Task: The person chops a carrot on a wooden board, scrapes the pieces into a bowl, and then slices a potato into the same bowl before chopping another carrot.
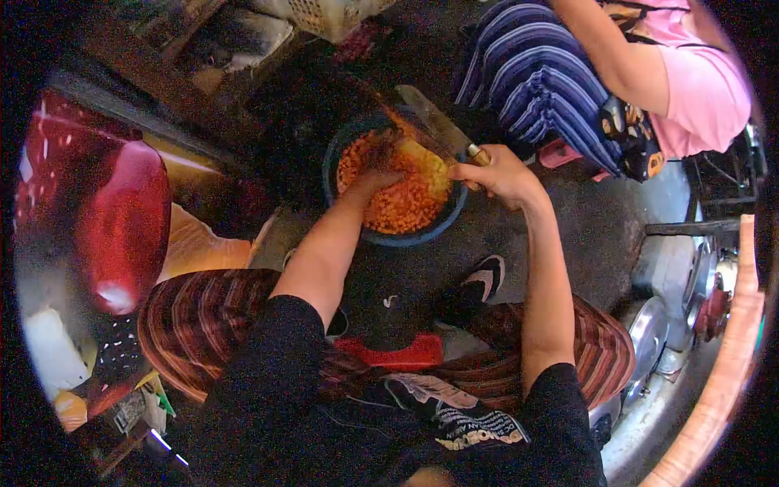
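On the floor in front of me stands a blue basin (412,240) holding a heap of small orange diced pieces (399,213), perhaps carrot. Paler yellow pieces (432,165) lie on its right side. My left hand (375,177) reaches down into the heap; its fingers are dark and blurred against the pieces. With my right hand (507,177), at the basin's right rim, I grip a broad-bladed knife (430,118) by its handle. The blade slants up and left over the basin's far right edge.
A person in a pink top (704,101) and striped blue cloth sits at the upper right. A red stool (393,352) is between my knees. Metal pots and lids (647,333) stand at the right. A pale crate (329,18) is at the back.
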Demonstrator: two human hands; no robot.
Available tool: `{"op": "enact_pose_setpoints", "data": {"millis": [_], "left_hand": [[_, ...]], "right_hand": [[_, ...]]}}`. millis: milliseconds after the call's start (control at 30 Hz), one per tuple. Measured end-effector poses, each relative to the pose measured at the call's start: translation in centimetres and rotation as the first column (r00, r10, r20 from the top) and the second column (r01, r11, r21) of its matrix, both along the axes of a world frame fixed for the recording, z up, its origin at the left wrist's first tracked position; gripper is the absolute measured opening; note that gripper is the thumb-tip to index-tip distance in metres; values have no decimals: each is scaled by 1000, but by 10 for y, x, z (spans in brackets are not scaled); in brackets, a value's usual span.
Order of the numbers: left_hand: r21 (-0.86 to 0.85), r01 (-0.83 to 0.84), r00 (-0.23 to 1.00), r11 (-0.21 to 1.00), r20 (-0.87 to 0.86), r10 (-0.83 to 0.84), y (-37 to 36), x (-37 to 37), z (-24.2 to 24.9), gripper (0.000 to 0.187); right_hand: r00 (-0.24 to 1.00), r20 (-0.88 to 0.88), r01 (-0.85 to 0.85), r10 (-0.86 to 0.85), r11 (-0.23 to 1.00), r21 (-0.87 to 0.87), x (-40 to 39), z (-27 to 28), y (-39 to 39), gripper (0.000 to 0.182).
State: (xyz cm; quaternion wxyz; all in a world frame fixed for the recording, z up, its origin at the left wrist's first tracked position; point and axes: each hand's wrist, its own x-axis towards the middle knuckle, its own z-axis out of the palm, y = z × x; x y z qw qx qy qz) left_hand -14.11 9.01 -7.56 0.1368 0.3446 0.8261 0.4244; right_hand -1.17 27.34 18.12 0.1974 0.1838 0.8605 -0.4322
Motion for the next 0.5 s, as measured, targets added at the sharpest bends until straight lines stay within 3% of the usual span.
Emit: {"op": "enact_pose_setpoints", "data": {"millis": [33,67,100,133,233,267,333,433,500], "left_hand": [[-10,-3,1000,1000,4,3,-2,-6,-23,94],[-127,74,952,989,305,-32,-3,-10,-45,97],[-211,178,814,961,580,-24,-5,-12,-61,100],[-218,176,813,960,582,-17,-16,-7,-41,100],[-17,203,650,979,750,-122,-40,8,51,98],[-128,241,750,962,653,-101,-39,7,61,96],[-242,265,835,933,542,-97,-36,11,60,95],[-135,201,820,970,564,-92,-24,38,57,94],[-65,-223,632,973,750,195,-11,63,61,88]], "right_hand": [[1000,4,-3,3,1000,-10,-1,-4,0,33],[1000,-5,-10,10,1000,5,-2,-7,1,32],[1000,-13,-16,17,1000,21,-3,-9,2,32],[1000,-12,-19,20,1000,13,-4,-13,3,32],[996,-61,-62,68,994,93,-1,-26,5,32],[996,-86,-23,28,998,61,0,-27,4,38],[994,-109,20,-17,999,28,4,-27,3,44],[995,-96,21,-22,1000,-7,5,-25,0,43],[993,-115,-20,16,999,-35,4,-22,-2,31]]}}
